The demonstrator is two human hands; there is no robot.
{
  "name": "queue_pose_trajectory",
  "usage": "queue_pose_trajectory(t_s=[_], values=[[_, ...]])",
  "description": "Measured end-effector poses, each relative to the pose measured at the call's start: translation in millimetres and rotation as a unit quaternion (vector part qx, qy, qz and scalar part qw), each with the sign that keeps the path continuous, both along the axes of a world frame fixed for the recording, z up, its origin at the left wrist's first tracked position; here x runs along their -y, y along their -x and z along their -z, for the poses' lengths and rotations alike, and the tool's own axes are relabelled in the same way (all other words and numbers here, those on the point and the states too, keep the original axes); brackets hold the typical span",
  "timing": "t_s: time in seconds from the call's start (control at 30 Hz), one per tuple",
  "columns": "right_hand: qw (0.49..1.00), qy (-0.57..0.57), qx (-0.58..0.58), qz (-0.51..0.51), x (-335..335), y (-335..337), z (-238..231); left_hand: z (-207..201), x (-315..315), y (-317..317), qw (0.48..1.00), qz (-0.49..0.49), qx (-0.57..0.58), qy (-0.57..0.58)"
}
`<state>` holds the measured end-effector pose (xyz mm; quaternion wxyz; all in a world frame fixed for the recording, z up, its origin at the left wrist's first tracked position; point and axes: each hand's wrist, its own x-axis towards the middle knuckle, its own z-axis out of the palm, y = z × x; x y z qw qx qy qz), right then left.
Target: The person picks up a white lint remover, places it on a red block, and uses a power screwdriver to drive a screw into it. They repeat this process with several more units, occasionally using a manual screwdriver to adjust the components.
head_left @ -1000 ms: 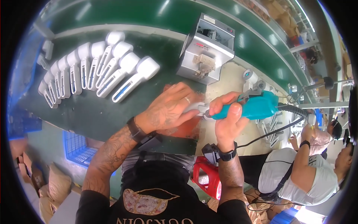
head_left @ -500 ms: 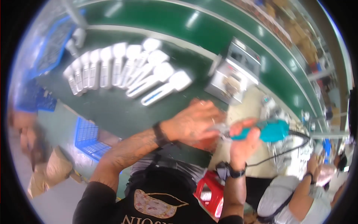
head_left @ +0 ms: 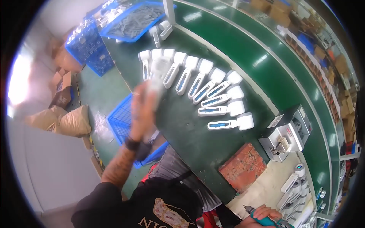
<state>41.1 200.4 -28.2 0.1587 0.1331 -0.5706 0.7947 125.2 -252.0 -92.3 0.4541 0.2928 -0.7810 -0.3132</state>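
My left hand (head_left: 142,112) is closed on a white device (head_left: 156,81) with a handle and a wide head, smeared by motion. It is held at the left end of a curved row of similar white devices (head_left: 204,68), whose handles have slots, many with a blue strip inside. Low on the right, my right hand (head_left: 266,214) grips a teal electric screwdriver (head_left: 262,221), its bit pointing up and left. Part of that hand is cut off by the picture's lower edge.
A reddish speckled block (head_left: 243,167) lies on the green table (head_left: 182,131), beside a silver box-shaped machine (head_left: 283,136). More white parts (head_left: 294,193) lie at right. A blue tray of grey pieces (head_left: 133,22) stands far left; a blue basket (head_left: 121,117) is below the table's left edge.
My left hand has moved away from the screwdriver, leftward to the row, carrying a white device. My right hand has drawn back toward the lower right with the screwdriver. The view has shifted left.
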Motion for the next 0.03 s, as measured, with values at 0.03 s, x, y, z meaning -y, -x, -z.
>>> queue_pose_trajectory(t_s=[0.03], values=[[0.994,0.027,0.008,-0.106,-16.0,1.3,10.9,19.4,51.3,-18.1,0.997,-0.063,0.016,0.032]])
